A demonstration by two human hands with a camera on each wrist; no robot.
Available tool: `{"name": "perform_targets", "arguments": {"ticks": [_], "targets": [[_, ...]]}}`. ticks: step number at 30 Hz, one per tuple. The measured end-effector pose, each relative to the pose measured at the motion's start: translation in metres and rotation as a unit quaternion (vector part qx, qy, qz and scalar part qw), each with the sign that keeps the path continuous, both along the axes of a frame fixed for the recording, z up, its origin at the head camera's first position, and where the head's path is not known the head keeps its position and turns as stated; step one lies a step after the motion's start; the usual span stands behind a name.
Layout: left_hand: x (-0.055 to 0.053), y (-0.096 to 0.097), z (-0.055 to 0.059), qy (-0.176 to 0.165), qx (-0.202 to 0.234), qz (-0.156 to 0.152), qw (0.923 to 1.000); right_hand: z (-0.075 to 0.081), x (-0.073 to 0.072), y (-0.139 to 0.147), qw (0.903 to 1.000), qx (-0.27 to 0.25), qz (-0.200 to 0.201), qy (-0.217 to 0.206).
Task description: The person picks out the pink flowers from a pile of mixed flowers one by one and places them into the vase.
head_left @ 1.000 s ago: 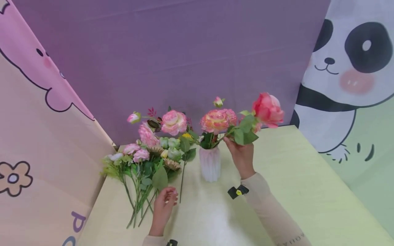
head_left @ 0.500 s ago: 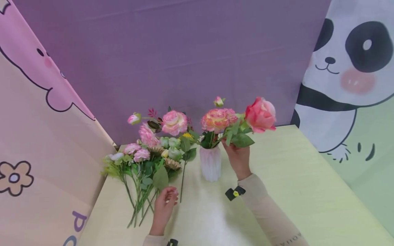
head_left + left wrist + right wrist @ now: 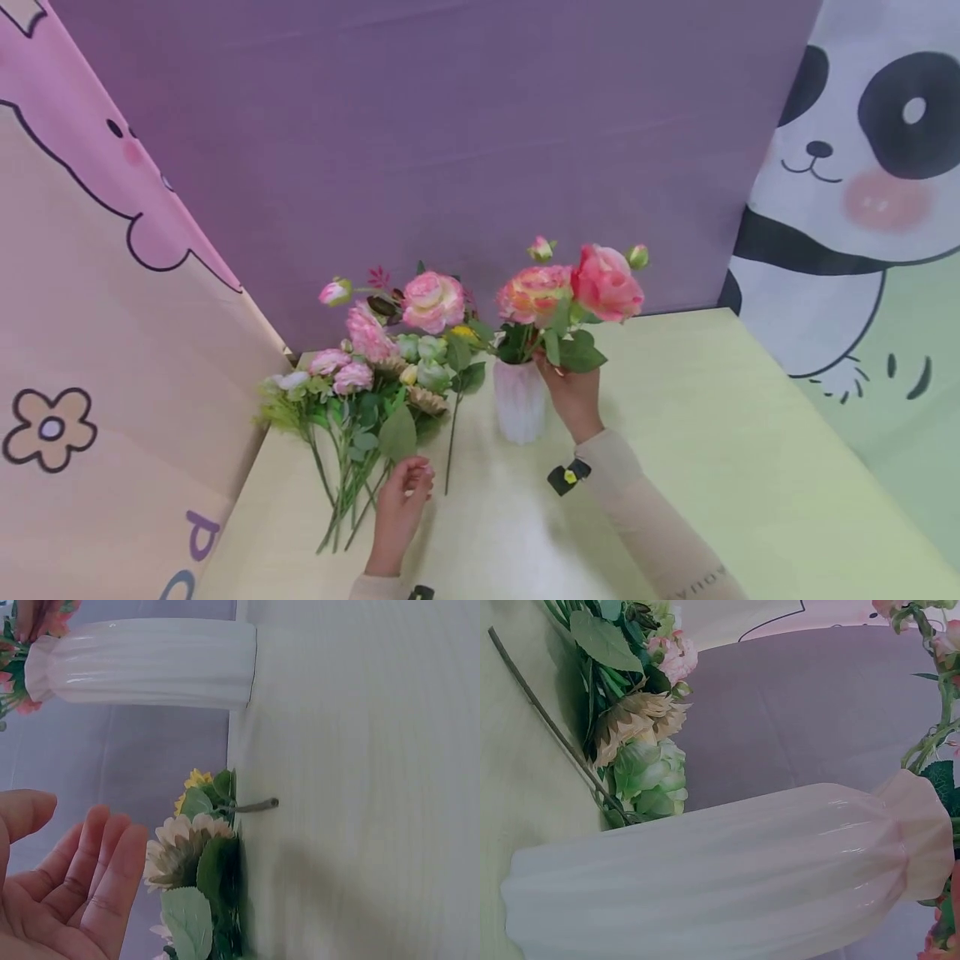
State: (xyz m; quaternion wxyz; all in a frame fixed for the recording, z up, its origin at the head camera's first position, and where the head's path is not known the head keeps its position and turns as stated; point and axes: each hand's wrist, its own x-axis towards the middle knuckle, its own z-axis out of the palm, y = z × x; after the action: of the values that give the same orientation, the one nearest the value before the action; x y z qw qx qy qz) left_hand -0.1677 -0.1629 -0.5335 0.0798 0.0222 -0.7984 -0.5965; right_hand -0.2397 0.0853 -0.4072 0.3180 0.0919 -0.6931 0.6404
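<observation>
A white ribbed vase [image 3: 519,404] stands upright on the table, holding an orange-pink flower [image 3: 531,293]. At its mouth my right hand [image 3: 576,402] pinches the leafy stem of a coral-pink rose [image 3: 609,285]; the stem's lower end is hidden. Beside that rose shows a green bud [image 3: 637,257]. My left hand [image 3: 401,508], fingers loosely bent, holds nothing and hovers by the stems of a heap of artificial flowers [image 3: 433,302]. The left wrist view shows its fingers [image 3: 112,892] apart from a beige flower [image 3: 180,851].
A single dark stem [image 3: 450,450] lies between the heap and the vase. Behind the table [image 3: 720,467] hangs a purple cloth [image 3: 450,125]. Printed panels stand on both sides, a panda [image 3: 885,200] on the right one.
My right hand has moved slightly left and down toward the vase mouth. The coral-pink rose has shifted left, now beside the orange-pink flower. The left hand stays in place.
</observation>
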Motion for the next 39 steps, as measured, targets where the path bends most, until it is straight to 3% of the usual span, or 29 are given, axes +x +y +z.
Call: {"name": "perform_targets", "arguments": {"ticks": [5, 10, 13, 20, 27, 32, 35, 39], "targets": [[0.001, -0.008, 0.002, -0.014, -0.042, 0.045, 0.9980, 0.001, 0.002, 0.003, 0.9966, 0.075, -0.036, 0.004], [-0.001, -0.024, 0.005, -0.013, -0.113, 0.092, 0.9892, 0.001, 0.002, 0.007, 0.9960, 0.082, -0.031, -0.019], [0.000, -0.038, 0.006, -0.026, -0.147, 0.104, 0.9832, -0.005, 0.003, 0.013, 0.9964, 0.078, -0.018, -0.027], [0.002, -0.075, 0.009, -0.056, -0.254, 0.104, 0.9599, -0.041, 0.001, 0.033, 0.9994, -0.012, -0.001, -0.031], [-0.003, -0.089, 0.001, -0.070, -0.267, 0.119, 0.9539, -0.062, 0.005, 0.047, 0.9938, -0.023, 0.004, -0.109], [-0.003, -0.097, -0.003, -0.099, -0.294, 0.124, 0.9426, -0.067, 0.013, 0.051, 0.9847, -0.036, 0.010, -0.170], [-0.005, -0.102, -0.005, -0.115, -0.311, 0.116, 0.9362, -0.070, 0.015, 0.050, 0.9819, -0.039, 0.023, -0.184], [-0.009, -0.105, -0.006, -0.101, -0.323, 0.101, 0.9353, -0.075, 0.014, 0.047, 0.9826, -0.036, 0.027, -0.180]]}}
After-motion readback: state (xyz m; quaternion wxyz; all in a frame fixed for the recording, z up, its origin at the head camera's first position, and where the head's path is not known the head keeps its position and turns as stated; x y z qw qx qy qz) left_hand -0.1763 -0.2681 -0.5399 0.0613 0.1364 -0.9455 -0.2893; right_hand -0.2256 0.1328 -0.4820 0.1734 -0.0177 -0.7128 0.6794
